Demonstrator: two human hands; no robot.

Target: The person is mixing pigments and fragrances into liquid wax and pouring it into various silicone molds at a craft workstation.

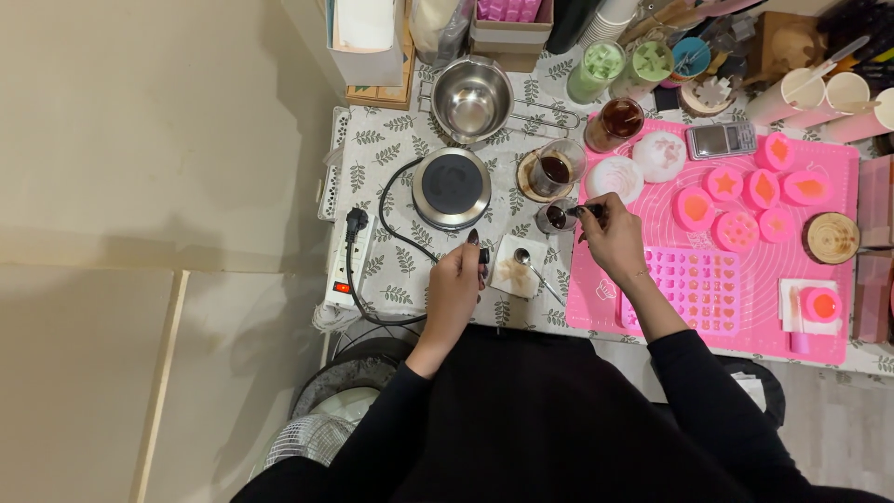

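The head view shows the right hand (615, 237) pinching a thin dark tool, perhaps a dropper, its tip in or just over a small glass (556, 217) of dark liquid that stands just left of the pink mat (819, 307). The left hand (456, 289), further left of the mat, is closed around a small dark item, perhaps a bottle cap; I cannot tell more. A slip of the pinch could tip the little glass and stain the leaf-print cloth or the mat's edge, since it stands close to the hand. Touching the glass's upper edge, a beaker (556, 168) holds more dark liquid on a round coaster, near enough to be knocked. Above the mat's corner, a jar (619, 119) holds amber liquid. On the mat, pink moulds (736, 200) carry orange filling, and two white round ones (638, 168) look set. Left of the mat sit a hotplate (452, 186), an empty steel pot (471, 98), and a spoon (531, 265) on a napkin.
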